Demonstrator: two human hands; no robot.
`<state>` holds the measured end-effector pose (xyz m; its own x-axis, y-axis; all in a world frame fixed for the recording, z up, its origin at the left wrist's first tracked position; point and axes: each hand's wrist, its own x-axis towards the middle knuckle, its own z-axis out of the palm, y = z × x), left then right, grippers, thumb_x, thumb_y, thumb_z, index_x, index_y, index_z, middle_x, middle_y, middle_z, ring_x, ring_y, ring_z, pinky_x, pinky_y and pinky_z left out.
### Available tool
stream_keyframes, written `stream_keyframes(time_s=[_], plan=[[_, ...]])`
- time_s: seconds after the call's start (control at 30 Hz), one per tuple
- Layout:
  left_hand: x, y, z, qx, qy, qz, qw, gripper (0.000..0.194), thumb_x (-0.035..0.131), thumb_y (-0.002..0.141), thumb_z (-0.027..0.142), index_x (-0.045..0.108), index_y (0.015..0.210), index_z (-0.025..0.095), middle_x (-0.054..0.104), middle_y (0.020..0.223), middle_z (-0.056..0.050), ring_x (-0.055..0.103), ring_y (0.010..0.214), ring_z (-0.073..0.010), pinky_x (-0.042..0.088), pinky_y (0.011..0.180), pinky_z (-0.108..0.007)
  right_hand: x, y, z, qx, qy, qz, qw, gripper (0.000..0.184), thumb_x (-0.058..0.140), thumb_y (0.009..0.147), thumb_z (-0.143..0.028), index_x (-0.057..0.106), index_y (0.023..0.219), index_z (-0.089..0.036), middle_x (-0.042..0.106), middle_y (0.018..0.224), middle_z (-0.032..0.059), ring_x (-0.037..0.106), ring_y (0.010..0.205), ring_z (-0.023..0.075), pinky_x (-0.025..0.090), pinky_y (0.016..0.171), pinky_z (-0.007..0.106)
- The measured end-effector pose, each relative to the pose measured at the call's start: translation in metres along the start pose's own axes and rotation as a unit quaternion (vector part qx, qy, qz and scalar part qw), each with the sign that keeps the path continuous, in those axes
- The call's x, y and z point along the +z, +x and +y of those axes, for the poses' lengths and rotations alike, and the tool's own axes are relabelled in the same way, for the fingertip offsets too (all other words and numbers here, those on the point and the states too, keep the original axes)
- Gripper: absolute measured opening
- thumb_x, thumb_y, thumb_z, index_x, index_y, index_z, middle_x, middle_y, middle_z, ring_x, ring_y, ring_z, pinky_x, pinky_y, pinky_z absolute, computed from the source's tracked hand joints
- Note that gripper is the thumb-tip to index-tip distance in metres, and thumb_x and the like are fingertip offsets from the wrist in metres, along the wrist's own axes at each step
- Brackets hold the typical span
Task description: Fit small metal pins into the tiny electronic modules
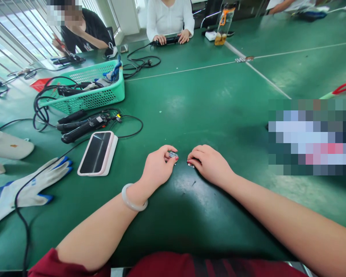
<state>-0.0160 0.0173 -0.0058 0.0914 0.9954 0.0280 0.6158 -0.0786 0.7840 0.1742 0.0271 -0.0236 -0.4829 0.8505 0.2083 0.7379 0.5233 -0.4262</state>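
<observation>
My left hand [158, 165], with a pale bangle [134, 198] on its wrist, pinches a small clear and silvery piece [173, 155] between thumb and fingers. Its exact kind is too small to make out. Just to the right, my right hand [210, 163] has its fingertips closed on a small whitish piece [191, 165], low over the green table [202, 211]. A short gap separates the two hands. Two tiny dark bits [193, 183] lie on the tabletop below them.
Left of my hands lie a phone [96, 154], a white-and-blue glove [40, 182] and a black corded tool [86, 126]. Behind is a green basket [103, 96] holding cords and gloves. Two people sit across the table, near a bottle [224, 25]. A blurred patch covers the right side.
</observation>
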Motion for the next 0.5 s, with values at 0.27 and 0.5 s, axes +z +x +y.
stream_keyframes(time_s=[0.27,0.5], plan=[[0.0067,-0.0022,0.0021,-0.029,-0.173,-0.139,0.975,0.024,0.063,0.074,0.018,0.06,0.098,0.018,0.068,0.076,0.0,0.067,0.073,-0.0131,0.052,0.072,-0.025,0.0038,-0.0028,0.0037,-0.006,-0.05,0.005,0.999,0.018,0.049,0.089,-0.018,0.064,0.081,-0.019,0.062,0.084,0.006,0.054,0.082,0.0203,0.044,0.077,0.034],[0.0012,-0.0005,0.0033,0.021,-0.031,-0.084,0.996,0.021,0.071,0.07,0.024,0.063,0.089,0.021,0.066,0.075,0.003,0.06,0.067,-0.0113,0.048,0.07,-0.025,-0.0018,-0.0034,0.0039,-0.001,-0.07,0.047,0.996,0.022,0.047,0.091,-0.02,0.063,0.076,-0.018,0.062,0.081,0.0067,0.05,0.078,0.0207,0.042,0.075,0.034]])
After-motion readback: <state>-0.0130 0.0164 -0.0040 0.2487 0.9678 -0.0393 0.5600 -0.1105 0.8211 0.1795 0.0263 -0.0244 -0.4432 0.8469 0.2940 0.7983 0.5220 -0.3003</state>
